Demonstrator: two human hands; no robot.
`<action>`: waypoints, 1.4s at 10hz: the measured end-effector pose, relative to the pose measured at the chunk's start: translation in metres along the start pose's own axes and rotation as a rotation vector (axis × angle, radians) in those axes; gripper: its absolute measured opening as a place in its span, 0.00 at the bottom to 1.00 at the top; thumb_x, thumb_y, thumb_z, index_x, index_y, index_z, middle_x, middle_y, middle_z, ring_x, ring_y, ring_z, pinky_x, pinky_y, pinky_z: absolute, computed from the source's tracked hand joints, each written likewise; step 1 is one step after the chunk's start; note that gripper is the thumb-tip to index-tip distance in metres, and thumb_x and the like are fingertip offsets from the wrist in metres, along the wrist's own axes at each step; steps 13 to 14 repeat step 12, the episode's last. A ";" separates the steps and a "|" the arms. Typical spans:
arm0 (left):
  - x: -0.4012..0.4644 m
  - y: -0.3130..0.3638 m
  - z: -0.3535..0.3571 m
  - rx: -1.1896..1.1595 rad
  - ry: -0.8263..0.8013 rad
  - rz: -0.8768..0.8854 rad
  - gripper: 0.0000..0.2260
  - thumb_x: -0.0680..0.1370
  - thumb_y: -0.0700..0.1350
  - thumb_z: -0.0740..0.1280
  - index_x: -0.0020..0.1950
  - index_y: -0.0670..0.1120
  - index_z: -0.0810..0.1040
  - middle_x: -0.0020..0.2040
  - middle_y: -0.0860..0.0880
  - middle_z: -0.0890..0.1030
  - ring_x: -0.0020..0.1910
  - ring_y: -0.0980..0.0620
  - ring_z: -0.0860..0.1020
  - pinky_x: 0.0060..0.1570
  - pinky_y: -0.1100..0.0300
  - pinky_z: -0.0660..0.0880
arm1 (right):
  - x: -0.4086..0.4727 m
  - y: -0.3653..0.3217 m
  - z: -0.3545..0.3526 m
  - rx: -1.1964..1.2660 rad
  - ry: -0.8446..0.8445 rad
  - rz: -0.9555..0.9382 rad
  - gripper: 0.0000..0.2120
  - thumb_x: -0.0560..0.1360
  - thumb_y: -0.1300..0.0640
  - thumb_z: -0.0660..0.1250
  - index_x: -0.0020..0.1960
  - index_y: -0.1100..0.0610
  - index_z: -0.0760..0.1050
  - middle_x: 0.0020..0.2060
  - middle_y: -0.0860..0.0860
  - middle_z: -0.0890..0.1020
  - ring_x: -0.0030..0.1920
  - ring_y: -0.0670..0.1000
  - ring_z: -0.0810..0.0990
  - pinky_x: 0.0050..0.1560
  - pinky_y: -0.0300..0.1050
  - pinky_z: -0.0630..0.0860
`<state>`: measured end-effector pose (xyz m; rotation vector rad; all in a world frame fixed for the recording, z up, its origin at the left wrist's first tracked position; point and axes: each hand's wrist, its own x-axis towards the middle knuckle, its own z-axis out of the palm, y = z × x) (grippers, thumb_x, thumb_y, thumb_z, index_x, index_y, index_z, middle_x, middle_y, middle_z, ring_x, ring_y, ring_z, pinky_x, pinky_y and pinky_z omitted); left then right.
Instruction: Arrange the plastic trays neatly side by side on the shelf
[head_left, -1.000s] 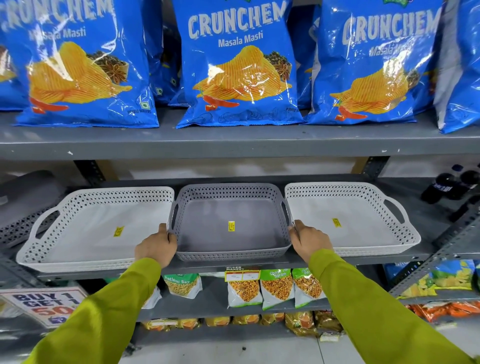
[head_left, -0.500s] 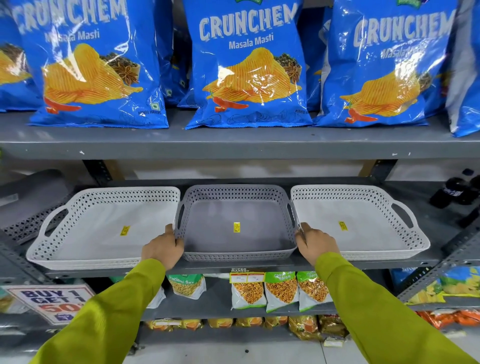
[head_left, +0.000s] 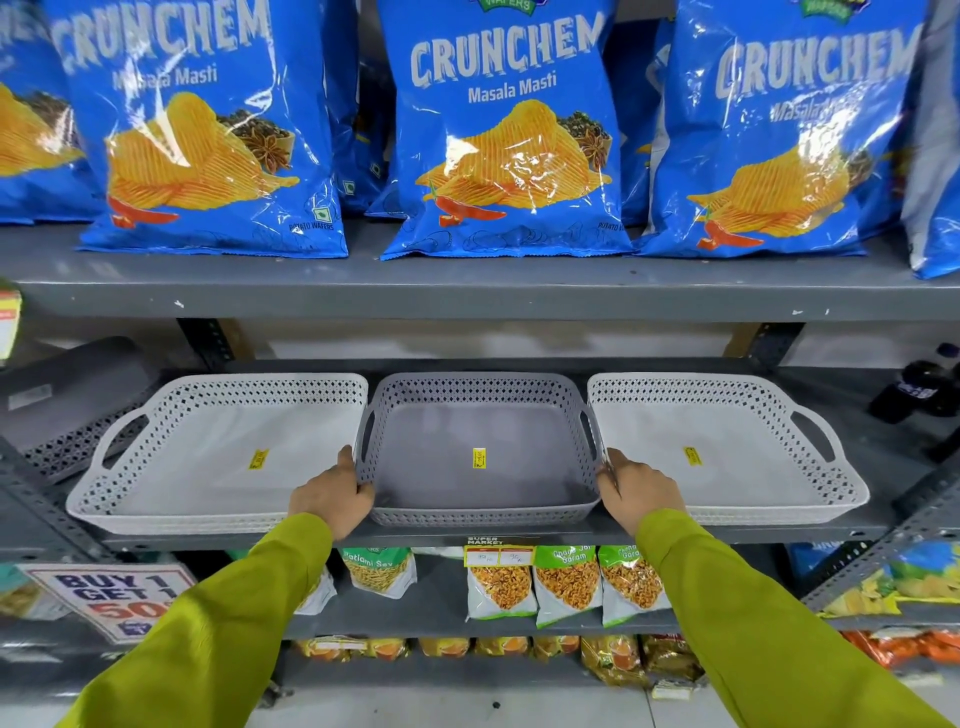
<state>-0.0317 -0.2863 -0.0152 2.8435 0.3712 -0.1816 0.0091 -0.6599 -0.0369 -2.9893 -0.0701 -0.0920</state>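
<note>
Three perforated plastic trays sit in a row on the grey middle shelf (head_left: 493, 535). The grey tray (head_left: 431, 467) is in the centre, with a white tray (head_left: 197, 467) touching its left side and another white tray (head_left: 753, 467) touching its right side. Each tray bears a small yellow sticker. My left hand (head_left: 332, 493) grips the grey tray's front left corner. My right hand (head_left: 636, 491) grips its front right corner, between the grey tray and the right white tray. Both arms wear lime-green sleeves.
Blue Crunchem chip bags (head_left: 504, 130) fill the shelf above. A dark grey tray (head_left: 72, 395) lies tilted at far left. Dark bottles (head_left: 919, 389) stand at far right. Snack packets (head_left: 566, 582) and a "Buy 1 Get 1" sign (head_left: 114, 597) are below.
The grey tray and both hands on it have shifted slightly farther back on the shelf; the view has drifted a little left. The grip is unchanged.
</note>
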 end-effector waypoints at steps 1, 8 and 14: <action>-0.001 0.000 0.000 0.008 -0.008 0.001 0.27 0.79 0.51 0.57 0.74 0.44 0.55 0.60 0.40 0.81 0.56 0.38 0.80 0.54 0.49 0.75 | -0.001 -0.001 -0.001 -0.010 -0.005 0.000 0.17 0.78 0.47 0.51 0.59 0.56 0.68 0.46 0.61 0.83 0.45 0.62 0.81 0.38 0.48 0.68; 0.002 -0.003 0.006 0.009 0.028 0.013 0.22 0.78 0.54 0.57 0.67 0.43 0.61 0.57 0.41 0.82 0.52 0.39 0.81 0.50 0.50 0.76 | -0.004 -0.004 -0.004 -0.027 0.007 -0.001 0.16 0.78 0.49 0.52 0.59 0.57 0.68 0.45 0.61 0.83 0.45 0.62 0.81 0.37 0.47 0.68; -0.015 -0.012 0.011 0.070 0.308 0.130 0.33 0.77 0.62 0.52 0.71 0.39 0.67 0.68 0.39 0.74 0.64 0.38 0.76 0.66 0.43 0.70 | -0.023 -0.015 -0.003 -0.047 0.190 0.060 0.35 0.75 0.35 0.43 0.70 0.58 0.65 0.61 0.59 0.78 0.61 0.61 0.76 0.66 0.59 0.66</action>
